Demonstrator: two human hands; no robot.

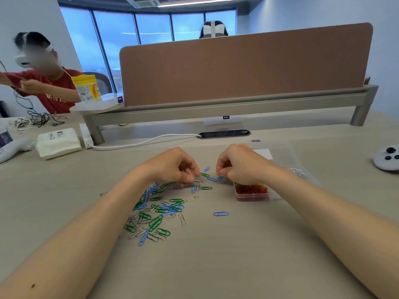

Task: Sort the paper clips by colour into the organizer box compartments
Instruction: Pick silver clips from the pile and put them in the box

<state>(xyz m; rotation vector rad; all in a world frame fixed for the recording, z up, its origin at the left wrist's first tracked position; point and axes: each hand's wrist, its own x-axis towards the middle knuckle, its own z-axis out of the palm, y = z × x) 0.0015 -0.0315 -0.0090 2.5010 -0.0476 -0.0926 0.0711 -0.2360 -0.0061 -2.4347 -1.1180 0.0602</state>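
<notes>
Two hands curled: left hand (172,167) pinches silver clip (197,181); right hand (243,165) pinches second clip (219,170), just beyond box (252,197), nearer it.

From where I was watching it was pretty clearly an open-plan office: long pale shared desk (216,255) with a brown divider panel (246,65) standing across it, a cable port (224,133) set into the top, tall windows (151,29) behind and a cassette AC unit (142,2) in the ceiling.
</notes>
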